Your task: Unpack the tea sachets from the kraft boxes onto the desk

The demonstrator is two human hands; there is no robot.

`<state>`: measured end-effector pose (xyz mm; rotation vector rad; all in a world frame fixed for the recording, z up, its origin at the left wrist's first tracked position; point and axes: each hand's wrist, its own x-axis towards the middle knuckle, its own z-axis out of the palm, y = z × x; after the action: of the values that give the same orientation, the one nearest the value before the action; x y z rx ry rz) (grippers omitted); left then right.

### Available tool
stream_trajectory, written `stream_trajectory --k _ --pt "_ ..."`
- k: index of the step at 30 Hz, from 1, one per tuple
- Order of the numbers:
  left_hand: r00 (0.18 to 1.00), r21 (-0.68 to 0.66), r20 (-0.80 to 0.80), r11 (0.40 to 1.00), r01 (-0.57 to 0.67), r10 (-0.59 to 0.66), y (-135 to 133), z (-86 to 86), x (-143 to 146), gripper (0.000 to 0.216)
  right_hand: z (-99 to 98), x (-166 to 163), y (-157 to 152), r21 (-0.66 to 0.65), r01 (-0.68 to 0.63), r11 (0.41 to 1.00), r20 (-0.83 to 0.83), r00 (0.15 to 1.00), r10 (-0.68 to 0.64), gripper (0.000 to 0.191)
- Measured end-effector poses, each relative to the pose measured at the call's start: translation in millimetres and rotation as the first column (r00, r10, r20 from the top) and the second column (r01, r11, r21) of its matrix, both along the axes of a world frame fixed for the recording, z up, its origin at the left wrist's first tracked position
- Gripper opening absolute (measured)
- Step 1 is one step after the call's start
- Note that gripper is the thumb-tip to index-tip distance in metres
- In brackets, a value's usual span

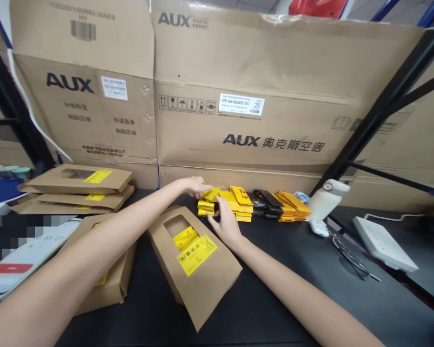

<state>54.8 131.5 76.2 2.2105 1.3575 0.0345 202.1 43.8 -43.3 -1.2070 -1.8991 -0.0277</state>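
My left hand [195, 187] reaches to the back of the black table, its fingers closed on a small yellow packet [211, 194] at the top of a short stack. Beside it, my right hand [227, 224] has thumb and fingers apart, close against the right side of that stack. More yellow packets [241, 195] are piled just behind my right hand. In front of both hands lies a brown kraft-paper box [210, 301] with a cut-out window and a yellow label [197, 254]. A yellow packet [184, 237] shows through its window.
Black packets [265, 202] and orange packets [292, 205] continue the row rightward. Beyond them are a white bottle [327, 200], glasses [350, 253] and a white power strip [383, 243]. Kraft boxes [77, 179] are stacked at left; another box [121, 284] lies under my left forearm. Cardboard [275, 62] walls the back.
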Motion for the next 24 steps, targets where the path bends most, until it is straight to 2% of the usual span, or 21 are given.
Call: stream_trajectory --k 3,8,14,19,21,24 --pt "0.997 0.036 0.011 0.996 0.078 -0.079 0 -7.7 -5 0.042 0.0 1 1 -0.009 -0.015 1.000 -0.012 1.000 0.015 0.057" --pt "0.983 0.151 -0.061 0.972 0.178 -0.171 -5 -18.4 2 0.032 1.8 1 1 -0.015 -0.031 0.999 0.018 0.999 0.031 0.038" --pt "0.979 0.393 -0.157 0.901 0.184 -0.131 15 -19.3 -8 0.040 1.7 1 1 -0.008 -0.010 1.000 0.029 1.000 0.010 0.029" --pt "0.939 0.432 -0.263 0.843 0.320 -0.222 31 -36.9 -10 0.053 2.1 1 -1 -0.035 -0.006 0.999 0.037 0.999 0.007 0.029" --pt "0.933 0.456 -0.289 0.826 0.332 -0.216 34 -44.3 -6 0.051 2.7 0 -2 -0.034 -0.005 0.999 0.040 0.999 0.006 0.029" --pt "0.930 0.494 -0.317 0.804 0.331 -0.188 36 -47.9 0 0.036 3.0 0 -2 -0.024 -0.009 1.000 0.031 0.999 0.010 0.029"
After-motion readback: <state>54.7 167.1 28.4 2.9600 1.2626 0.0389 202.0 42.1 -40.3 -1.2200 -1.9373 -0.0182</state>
